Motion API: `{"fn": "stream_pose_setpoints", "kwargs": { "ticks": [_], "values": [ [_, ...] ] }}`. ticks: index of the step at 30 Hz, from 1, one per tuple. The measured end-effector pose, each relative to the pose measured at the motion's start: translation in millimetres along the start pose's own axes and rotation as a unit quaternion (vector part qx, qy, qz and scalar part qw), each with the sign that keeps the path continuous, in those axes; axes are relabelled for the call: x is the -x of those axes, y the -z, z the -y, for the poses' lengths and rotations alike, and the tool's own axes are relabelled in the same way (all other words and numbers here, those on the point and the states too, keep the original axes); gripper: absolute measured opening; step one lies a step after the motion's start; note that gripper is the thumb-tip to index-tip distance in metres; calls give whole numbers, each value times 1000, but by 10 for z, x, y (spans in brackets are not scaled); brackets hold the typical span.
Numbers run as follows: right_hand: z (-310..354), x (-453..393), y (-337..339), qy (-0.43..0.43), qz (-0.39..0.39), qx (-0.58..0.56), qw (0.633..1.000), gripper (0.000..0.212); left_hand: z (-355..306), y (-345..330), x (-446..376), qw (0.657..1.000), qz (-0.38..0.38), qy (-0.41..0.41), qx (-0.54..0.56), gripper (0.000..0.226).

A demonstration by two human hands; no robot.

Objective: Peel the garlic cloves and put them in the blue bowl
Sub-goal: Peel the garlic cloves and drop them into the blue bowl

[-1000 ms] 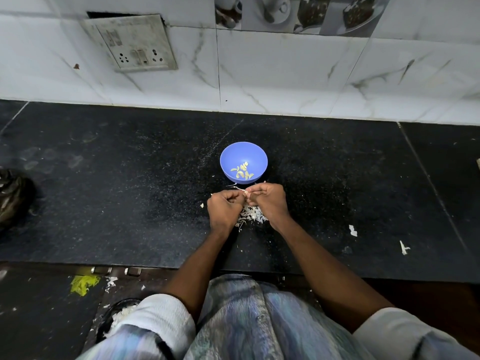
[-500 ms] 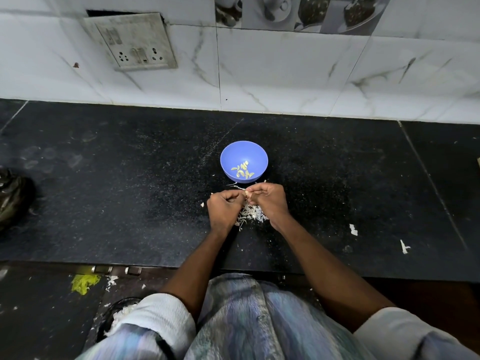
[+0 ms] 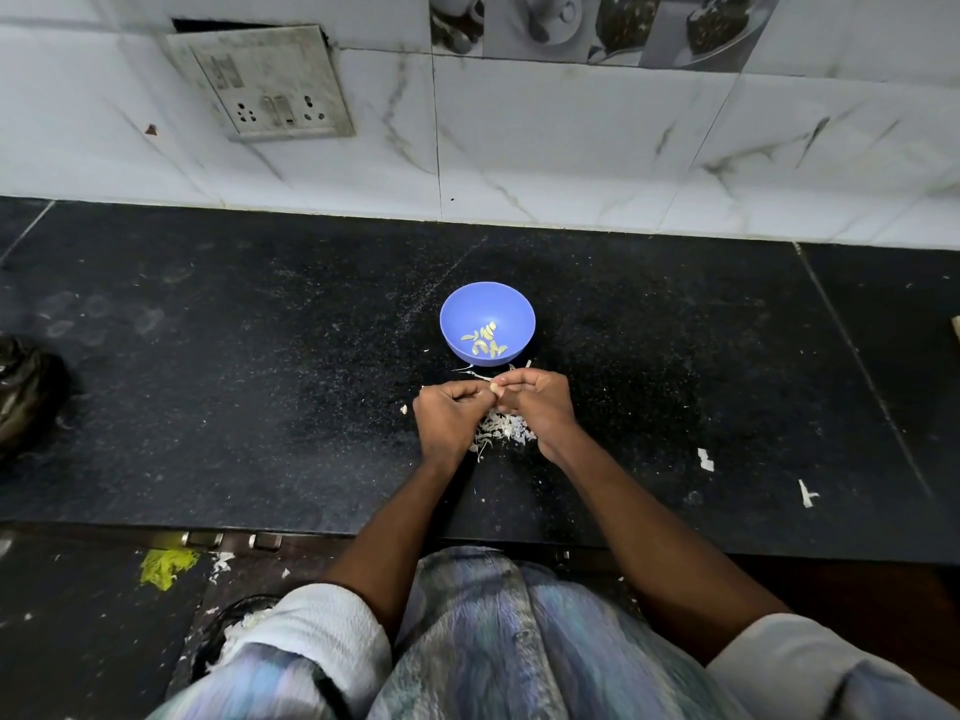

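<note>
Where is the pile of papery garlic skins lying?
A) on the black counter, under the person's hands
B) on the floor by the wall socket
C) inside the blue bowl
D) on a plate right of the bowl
A: the garlic skins lie heaped on the black counter between the wrists, while the blue bowl holds only peeled cloves.

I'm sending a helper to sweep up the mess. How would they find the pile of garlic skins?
On the black counter, find the blue bowl. Just in front of it, nearer the person, a heap of garlic skins lies between the two wrists, white and shredded, unlike the yellowish cloves inside the bowl.
</note>
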State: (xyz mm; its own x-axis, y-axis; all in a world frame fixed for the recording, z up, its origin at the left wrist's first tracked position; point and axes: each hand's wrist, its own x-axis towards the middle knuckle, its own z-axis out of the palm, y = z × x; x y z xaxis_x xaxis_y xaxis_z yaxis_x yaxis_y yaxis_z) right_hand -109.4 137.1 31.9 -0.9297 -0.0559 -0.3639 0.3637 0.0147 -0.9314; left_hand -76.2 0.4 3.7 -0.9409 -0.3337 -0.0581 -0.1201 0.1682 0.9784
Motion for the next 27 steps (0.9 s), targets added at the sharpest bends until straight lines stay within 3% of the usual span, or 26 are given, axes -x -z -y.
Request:
{"fn": "stream_pose_setpoints", "kwargs": {
  "ticks": [4,10,18,24,27],
  "values": [
    [23,10,-13,-18,8,-21,1000,13,5,8,-4,1000,8,-3,4,13],
    [46,1,-11,-29,20,-42,999,26,6,1,-31,1000,-8,6,7,7],
    [34,-13,-33,16,0,27,1000,12,-52,-1,-5,1000,-14,21,12,6],
    [18,-2,-23,14,4,13,1000,11,-82,1,16,1000,-4,20,18,6],
    [23,3,-28,7,15,-2,1000,10,-43,4,17,1000,5,-2,8,17]
  ]
}}
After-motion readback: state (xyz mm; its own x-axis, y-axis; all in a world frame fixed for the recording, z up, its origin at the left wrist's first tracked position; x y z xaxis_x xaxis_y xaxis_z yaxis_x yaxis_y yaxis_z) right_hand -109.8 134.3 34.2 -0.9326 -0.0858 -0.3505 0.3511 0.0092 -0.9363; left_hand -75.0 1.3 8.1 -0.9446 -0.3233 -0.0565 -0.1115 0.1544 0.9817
